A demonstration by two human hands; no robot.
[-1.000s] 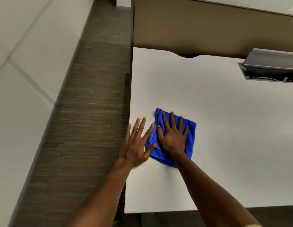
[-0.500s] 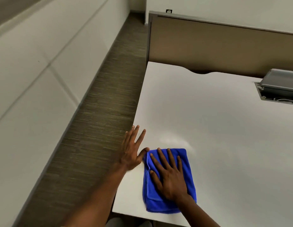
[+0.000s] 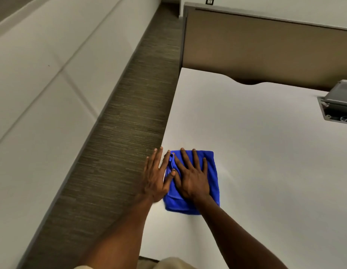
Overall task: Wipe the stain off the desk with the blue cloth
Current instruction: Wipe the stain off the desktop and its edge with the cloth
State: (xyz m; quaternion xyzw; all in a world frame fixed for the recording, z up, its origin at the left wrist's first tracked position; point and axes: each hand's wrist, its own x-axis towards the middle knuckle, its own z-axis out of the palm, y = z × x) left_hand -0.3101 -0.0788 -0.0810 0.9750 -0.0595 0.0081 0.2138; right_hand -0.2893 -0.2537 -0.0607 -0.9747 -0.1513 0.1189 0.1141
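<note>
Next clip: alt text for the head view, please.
A person's right hand presses flat on a folded blue cloth near the left edge of a white desk. The left hand lies flat beside it, fingers touching the cloth's edge. No stain shows.

- The cloth (image 3: 195,183) is being pressed flat on the desk (image 3: 265,152), near its left edge.
- The right hand (image 3: 192,177) is being laid on the cloth; the left hand (image 3: 157,175) is being rested just left, touching it.
- A partition (image 3: 265,49) is standing behind the desk; a cable box (image 3: 337,101) is sitting at far right.
</note>
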